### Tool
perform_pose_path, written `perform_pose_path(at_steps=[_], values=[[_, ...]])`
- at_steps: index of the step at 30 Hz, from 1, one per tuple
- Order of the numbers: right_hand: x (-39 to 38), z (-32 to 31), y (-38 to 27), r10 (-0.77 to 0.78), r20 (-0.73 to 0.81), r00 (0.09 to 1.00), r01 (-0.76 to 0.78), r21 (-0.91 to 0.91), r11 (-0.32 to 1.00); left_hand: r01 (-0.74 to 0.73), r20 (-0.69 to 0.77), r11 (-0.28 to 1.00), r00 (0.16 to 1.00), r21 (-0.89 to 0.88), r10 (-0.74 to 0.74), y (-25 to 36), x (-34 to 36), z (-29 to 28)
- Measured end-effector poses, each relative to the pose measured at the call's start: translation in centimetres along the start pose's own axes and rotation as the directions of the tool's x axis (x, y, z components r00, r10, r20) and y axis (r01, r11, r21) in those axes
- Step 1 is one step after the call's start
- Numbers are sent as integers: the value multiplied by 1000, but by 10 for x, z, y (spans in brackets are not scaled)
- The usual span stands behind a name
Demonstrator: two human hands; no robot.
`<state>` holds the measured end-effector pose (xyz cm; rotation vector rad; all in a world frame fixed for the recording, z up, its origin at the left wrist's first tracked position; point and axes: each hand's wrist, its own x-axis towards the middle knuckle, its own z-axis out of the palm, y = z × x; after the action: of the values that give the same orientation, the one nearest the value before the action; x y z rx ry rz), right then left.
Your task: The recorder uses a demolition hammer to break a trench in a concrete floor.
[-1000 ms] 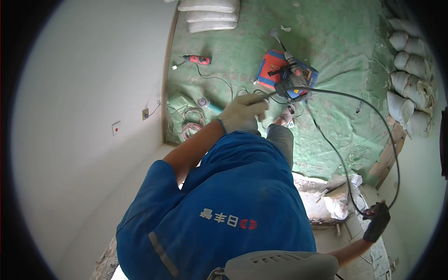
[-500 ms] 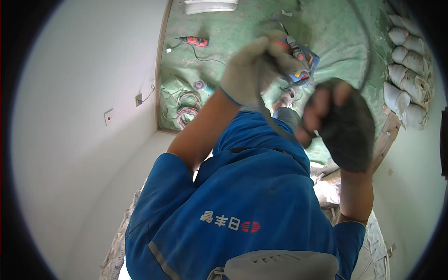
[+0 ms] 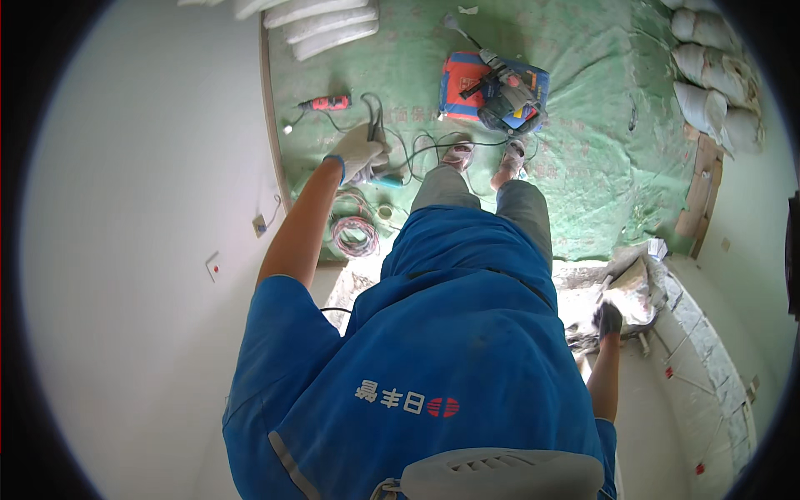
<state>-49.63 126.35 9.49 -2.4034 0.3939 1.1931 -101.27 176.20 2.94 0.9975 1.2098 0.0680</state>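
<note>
In a pale glove, my left hand is closed around a black cable, whose loop stands up above the fingers. From there more cable runs across the floor toward my feet and the demolition hammer. That hammer, fitted with a flat chisel, lies on a red and blue package beyond my feet. My right hand, in a dark glove, hangs low at my right side with its fingers too small and dark to read. A red corded power tool lies just beyond my left hand.
A coil of reddish wire, a tape roll and a teal cylinder lie near the left wall. White panels are at the far left. Filled sacks and a wooden board line the right side. Green sheeting covers the floor.
Both hands were raised before me with the cable between them. My left hand has gone down and left with the cable; my right has dropped to my side, apart from it.
</note>
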Motion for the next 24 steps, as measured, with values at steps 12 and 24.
perform_pose_path(at_steps=[12,24], values=[[-81,46,234,288,170,942,-296,20,955,198,-155,980,967,-32,-201,-11,28,-20],[-77,35,175,161,112,981,-180,196,964,1,-403,827,873,562,273,-82,37,7]])
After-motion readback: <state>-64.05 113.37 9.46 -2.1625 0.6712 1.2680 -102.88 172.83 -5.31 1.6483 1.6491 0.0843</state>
